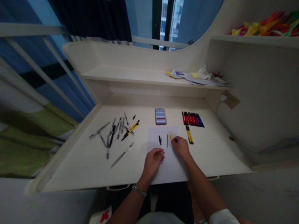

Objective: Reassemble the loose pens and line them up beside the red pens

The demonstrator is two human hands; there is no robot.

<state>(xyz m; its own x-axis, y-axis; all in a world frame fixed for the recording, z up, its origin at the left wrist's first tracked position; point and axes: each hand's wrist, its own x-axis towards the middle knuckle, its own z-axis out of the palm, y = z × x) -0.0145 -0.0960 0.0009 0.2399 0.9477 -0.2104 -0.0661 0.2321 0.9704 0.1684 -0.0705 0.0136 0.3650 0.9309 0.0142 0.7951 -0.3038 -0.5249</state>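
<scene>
Bare forearms [205, 186] span bottom centre, right hand [181, 146] pinching yellow plastic tube [170, 137], slim dark rod [167, 142] pointing up-frame just leftward, left hand [153, 159] curled, grip unclear.

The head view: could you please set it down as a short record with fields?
right hand: pinching a yellow pen barrel, mostly hidden
left hand: fingers curled over white paper; contents unclear
on paper: black pen cap, thin pen refill, lying apart
left of paper: scattered pens, clear, black and yellow
right of paper: row of red and blue pens; two yellow-and-black pens nearer the person
</scene>
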